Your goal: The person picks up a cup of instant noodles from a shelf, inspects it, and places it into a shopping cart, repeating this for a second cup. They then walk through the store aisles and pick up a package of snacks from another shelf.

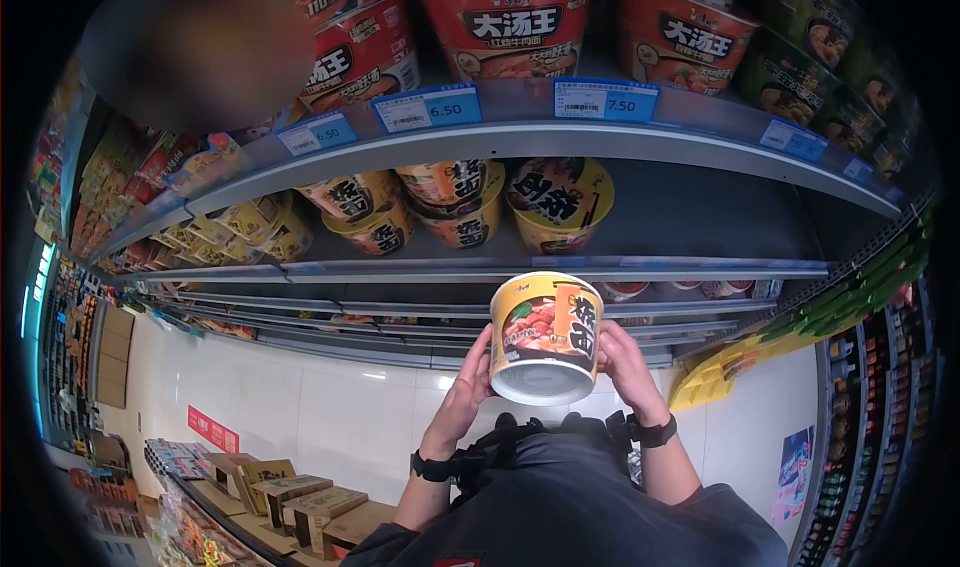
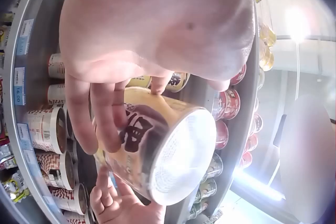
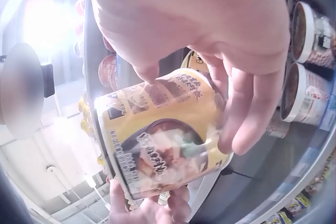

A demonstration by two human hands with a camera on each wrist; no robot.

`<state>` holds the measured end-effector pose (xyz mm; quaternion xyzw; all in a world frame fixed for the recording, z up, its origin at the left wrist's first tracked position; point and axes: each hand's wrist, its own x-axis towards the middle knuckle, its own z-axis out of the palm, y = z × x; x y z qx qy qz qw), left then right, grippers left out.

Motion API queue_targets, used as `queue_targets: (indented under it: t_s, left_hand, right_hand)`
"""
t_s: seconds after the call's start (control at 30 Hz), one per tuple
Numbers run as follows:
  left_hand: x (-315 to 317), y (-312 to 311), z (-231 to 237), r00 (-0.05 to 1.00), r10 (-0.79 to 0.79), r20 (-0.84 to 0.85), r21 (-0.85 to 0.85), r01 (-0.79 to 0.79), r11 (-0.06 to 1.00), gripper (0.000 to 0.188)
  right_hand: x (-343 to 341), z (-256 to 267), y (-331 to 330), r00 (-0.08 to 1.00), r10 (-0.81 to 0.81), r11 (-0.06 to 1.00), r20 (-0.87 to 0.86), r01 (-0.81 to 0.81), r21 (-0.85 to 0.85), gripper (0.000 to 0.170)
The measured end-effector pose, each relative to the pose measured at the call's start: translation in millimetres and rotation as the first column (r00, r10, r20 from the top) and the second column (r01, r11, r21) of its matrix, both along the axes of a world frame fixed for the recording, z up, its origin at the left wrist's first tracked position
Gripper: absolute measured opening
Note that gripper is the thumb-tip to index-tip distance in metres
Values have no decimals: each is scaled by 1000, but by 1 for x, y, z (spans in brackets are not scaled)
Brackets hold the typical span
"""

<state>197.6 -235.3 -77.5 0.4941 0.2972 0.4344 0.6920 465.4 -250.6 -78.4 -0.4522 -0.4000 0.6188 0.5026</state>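
A yellow instant-noodle tub [image 1: 545, 337] is held between both hands in front of the shelves, its white base tilted towards the head camera. My left hand [image 1: 465, 392] grips its left side and my right hand [image 1: 628, 369] its right side. In the left wrist view the fingers of the left hand [image 2: 157, 29] curl over the tub [image 2: 142, 134], the thumb against its wall. From the right wrist the right hand [image 3: 210, 35] shows thumb and fingers on the tub [image 3: 168, 129], its printed side facing that camera.
Several yellow tubs [image 1: 562, 202] stand on the shelf ahead, beneath a shelf edge [image 1: 500, 139] with price labels. Red noodle tubs [image 1: 505, 27] fill the shelf above. Cardboard boxes [image 1: 330, 512] lie at lower left, and a yellow stand [image 1: 705, 375] is at right.
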Motion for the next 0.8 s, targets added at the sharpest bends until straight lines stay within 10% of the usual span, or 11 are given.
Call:
queue_targets:
  t_s: [0.13,0.47,0.8]
  left_hand:
    - [9,-1,4,993,-76,89,10,75,997,102]
    - [26,-2,-17,983,9,182,-40,-2,999,87]
    - [24,23,9,970,7,-243,288,65,956,103]
  right_hand:
    - [1,4,0,975,-63,992,-213,84,92,63]
    - [-2,7,-1,990,-50,974,-133,77,211,74]
    - [10,43,7,998,-62,896,-23,66,439,91]
